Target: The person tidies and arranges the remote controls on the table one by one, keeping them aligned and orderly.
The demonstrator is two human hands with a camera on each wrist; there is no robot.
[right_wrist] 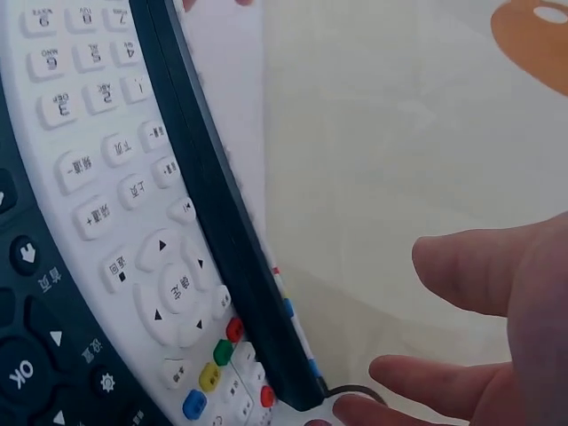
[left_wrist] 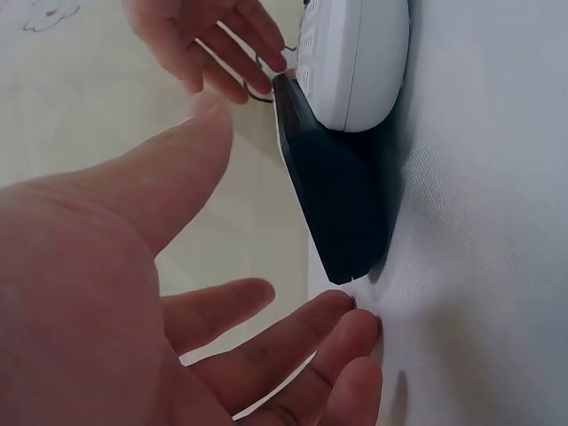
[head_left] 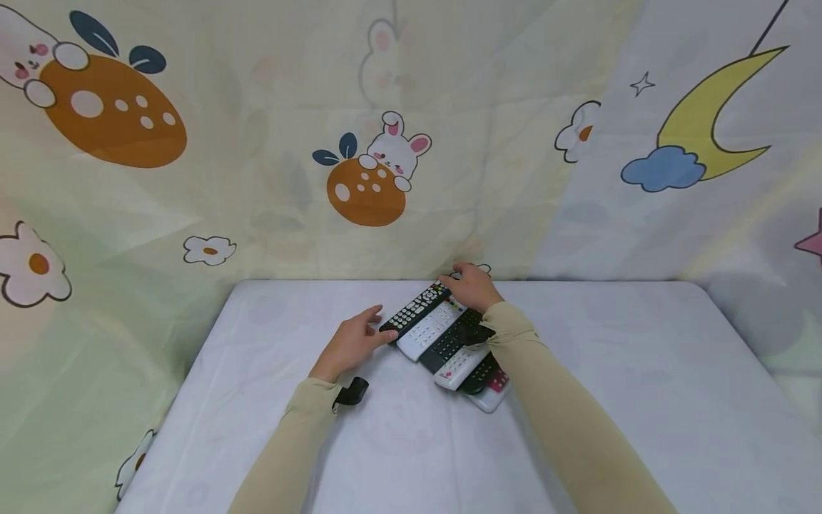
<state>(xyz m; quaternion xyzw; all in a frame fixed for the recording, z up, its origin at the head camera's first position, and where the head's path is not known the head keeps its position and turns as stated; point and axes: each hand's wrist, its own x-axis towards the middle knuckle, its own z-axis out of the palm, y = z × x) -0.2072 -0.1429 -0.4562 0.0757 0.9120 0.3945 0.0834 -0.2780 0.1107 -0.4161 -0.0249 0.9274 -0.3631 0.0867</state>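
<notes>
A row of remote controls lies slanted on the white table, edges close together. Leftmost is a slim black remote with white buttons, and against it lies a white remote. My left hand is at the black remote's near end, thumb and fingers spread. In the left wrist view, the fingertips are right by the end of the black remote. At its far end is my right hand; the right wrist view shows thumb and fingers apart, fingertips close to the tip of the black remote.
Further right in the row come a dark remote, a white one, a black one and a white one with a red patch. The table's back edge meets a printed cloth behind.
</notes>
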